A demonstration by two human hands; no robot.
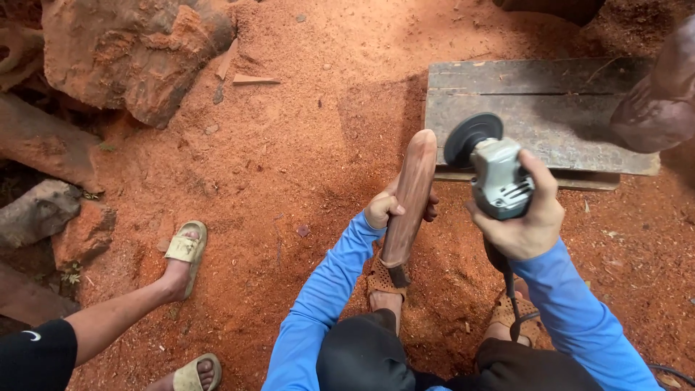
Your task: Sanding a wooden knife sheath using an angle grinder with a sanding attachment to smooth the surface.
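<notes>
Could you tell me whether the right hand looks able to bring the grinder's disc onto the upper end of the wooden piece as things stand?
Probably yes. The right hand holds the angle grinder with its disc just beside the rounded top of the wooden piece, which the left hand steadies upright. Nothing lies between them.

Under me the ground is all loose reddish-orange sawdust, lit by soft, even daylight with hardly any hard shadow. A weathered grey wooden board lies flat ahead on my right with a dark rounded lump of wood at its far corner, while a big rough reddish chunk of wood, some logs and a grey stone are heaped along my left. Another person's bare leg reaches in from the lower left, one foot in a pale sandal and a second sandal near the bottom edge.
</notes>
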